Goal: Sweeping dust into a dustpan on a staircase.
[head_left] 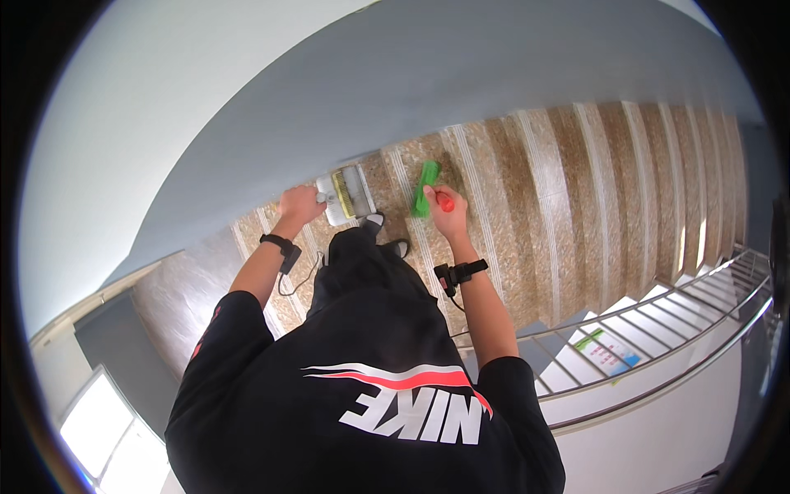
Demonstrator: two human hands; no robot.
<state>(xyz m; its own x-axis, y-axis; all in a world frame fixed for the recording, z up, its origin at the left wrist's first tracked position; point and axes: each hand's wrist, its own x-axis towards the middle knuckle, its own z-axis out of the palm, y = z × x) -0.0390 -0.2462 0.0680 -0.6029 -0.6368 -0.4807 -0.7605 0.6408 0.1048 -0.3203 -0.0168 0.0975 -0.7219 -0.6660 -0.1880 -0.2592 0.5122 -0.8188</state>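
Note:
My left hand (301,205) grips the handle of a long-handled dustpan (357,188), whose white and grey pan has a row of yellowish comb teeth. The pan is beside the wall, near my feet. In my right hand (449,213) is the red-topped handle of a broom (426,185); its green head is over a stone-patterned stair tread. The broom head and dustpan are apart, with a strip of step between them. Most of the broom's handle is hidden below my fist, seen end-on.
Speckled brown stairs (543,185) with pale striped nosings run off to the right. A grey-painted wall (370,80) borders them on the far side. Metal railings (592,352) line the near right side. At lower left are a smooth landing (185,290) and a bright window (114,438).

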